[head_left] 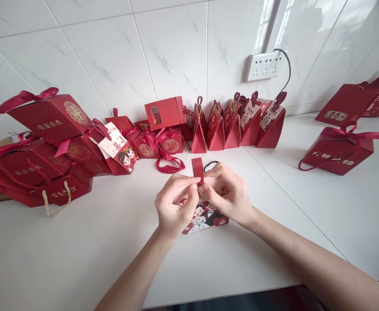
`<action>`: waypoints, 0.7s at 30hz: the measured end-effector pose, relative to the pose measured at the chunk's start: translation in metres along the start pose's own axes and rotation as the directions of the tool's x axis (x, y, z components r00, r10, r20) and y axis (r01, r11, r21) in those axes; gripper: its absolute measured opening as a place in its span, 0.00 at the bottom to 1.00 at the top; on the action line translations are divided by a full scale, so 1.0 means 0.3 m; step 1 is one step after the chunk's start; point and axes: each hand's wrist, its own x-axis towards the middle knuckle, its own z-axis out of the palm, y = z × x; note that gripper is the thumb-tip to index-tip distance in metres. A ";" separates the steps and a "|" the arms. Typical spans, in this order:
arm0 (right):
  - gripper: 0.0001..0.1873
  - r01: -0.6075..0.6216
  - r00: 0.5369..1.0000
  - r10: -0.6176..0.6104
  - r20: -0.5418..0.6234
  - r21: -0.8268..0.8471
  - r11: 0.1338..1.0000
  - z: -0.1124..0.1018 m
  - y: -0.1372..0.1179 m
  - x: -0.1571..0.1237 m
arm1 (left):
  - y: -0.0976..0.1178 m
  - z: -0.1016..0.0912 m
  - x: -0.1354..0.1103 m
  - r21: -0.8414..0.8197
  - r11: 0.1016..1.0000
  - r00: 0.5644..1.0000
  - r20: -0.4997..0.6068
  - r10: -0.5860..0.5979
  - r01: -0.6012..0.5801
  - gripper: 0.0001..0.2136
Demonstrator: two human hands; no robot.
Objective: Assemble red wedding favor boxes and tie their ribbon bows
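Observation:
A small gift box [205, 216] with a cartoon bride and groom on its front stands on the white table between my hands. From its top rises a red strap loop [197, 169]. My left hand [175, 201] pinches the top edge at the base of this strap from the left. Opposite it, my right hand [230, 194] pinches the same edge with thumb and fingers, the tips nearly meeting. Both hands cover the box's upper sides. Behind the right fingers a thin black loop [211, 165] lies on the table.
Triangular red gift boxes [231, 127] stand in a row along the tiled wall. Stacked red boxes [46, 147] with ribbons and rope handles fill the left. A ribboned box [341, 151] and red bags [348, 103] stand at right. A power socket [263, 67] with a cable is on the wall.

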 end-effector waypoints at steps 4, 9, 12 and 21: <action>0.03 -0.048 0.999 0.047 -0.004 -0.020 0.999 0.004 -0.005 -0.001 | 0.002 0.001 0.001 0.004 1.000 1.000 -0.006 -0.004 0.004 0.07; 0.04 -0.058 0.998 0.058 0.001 -0.035 0.998 0.004 -0.003 -0.003 | -0.003 0.002 0.002 0.006 1.000 1.000 -0.002 -0.014 0.014 0.06; 0.04 -0.064 0.997 0.064 0.044 -0.005 0.998 -0.006 0.012 -0.008 | -0.006 -0.001 0.003 0.049 0.999 1.000 0.001 0.023 -0.023 0.06; 0.16 -0.275 0.851 0.217 0.478 0.054 0.960 -0.065 0.117 0.005 | -0.069 -0.052 0.046 0.039 0.976 0.933 -0.305 -0.192 0.213 0.14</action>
